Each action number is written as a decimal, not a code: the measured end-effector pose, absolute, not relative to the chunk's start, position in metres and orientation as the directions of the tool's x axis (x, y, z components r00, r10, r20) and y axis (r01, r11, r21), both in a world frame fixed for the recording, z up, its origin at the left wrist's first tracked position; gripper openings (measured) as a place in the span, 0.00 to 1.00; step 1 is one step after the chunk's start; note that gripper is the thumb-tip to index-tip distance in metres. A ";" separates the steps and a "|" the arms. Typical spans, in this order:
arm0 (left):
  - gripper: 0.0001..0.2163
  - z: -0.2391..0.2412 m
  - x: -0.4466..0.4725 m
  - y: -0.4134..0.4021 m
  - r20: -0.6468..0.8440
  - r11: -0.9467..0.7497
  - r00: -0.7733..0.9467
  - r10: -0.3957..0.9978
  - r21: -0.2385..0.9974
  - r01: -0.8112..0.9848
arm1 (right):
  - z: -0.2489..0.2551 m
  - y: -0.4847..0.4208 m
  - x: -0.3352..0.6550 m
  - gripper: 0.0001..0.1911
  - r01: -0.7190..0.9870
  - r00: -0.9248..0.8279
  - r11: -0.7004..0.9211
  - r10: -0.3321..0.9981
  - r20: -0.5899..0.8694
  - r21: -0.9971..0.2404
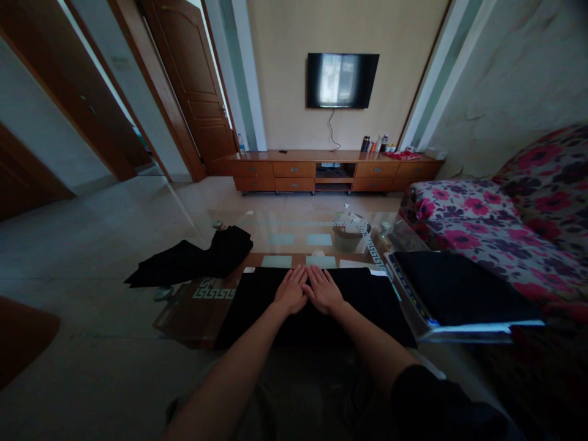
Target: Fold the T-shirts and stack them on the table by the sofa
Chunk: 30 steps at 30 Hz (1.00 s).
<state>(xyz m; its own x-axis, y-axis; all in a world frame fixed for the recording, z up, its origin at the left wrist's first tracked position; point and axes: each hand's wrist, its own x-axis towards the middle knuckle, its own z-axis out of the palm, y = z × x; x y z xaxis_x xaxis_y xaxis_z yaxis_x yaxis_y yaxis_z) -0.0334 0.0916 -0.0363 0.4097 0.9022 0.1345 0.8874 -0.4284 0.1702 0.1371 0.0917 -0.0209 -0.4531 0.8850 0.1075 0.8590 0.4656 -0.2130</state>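
Two open palms, left hand [291,291] and right hand [324,290], laid flat side by side, gripping nothing, on the black cloth [367,301] spread over the near edge of the glass table [287,236]; likely soft, light, limp, best pinched at its left and right corners.

The cloth [367,303] is plain black and lies spread flat as a wide rectangle on the near part of the glass desk [289,236]. Its far edge runs straight from side to side. The surface looks smooth, but the dim light hides any creases or layers. The left hand [291,291] and right hand [324,290] rest palm-down on its far middle, side by side and touching.
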 end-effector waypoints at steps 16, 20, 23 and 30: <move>0.36 -0.040 -0.084 0.094 0.186 -0.260 0.230 0.955 0.152 0.954 | -0.030 0.100 0.224 0.40 0.960 -0.243 0.253 0.966 0.091 -0.123; 0.36 -0.041 -0.106 0.093 0.183 -0.206 0.183 0.966 0.119 0.971 | -0.034 0.104 0.260 0.41 0.972 -0.215 0.222 0.973 0.086 -0.081; 0.37 -0.042 -0.116 0.093 0.179 -0.178 0.158 0.971 0.100 0.979 | -0.039 0.105 0.283 0.40 0.985 -0.148 0.156 0.984 0.100 -0.079; 0.39 -0.030 -0.115 0.090 0.199 -0.053 0.041 0.979 0.056 0.997 | -0.039 0.105 0.305 0.42 0.997 -0.032 0.037 0.997 0.075 -0.069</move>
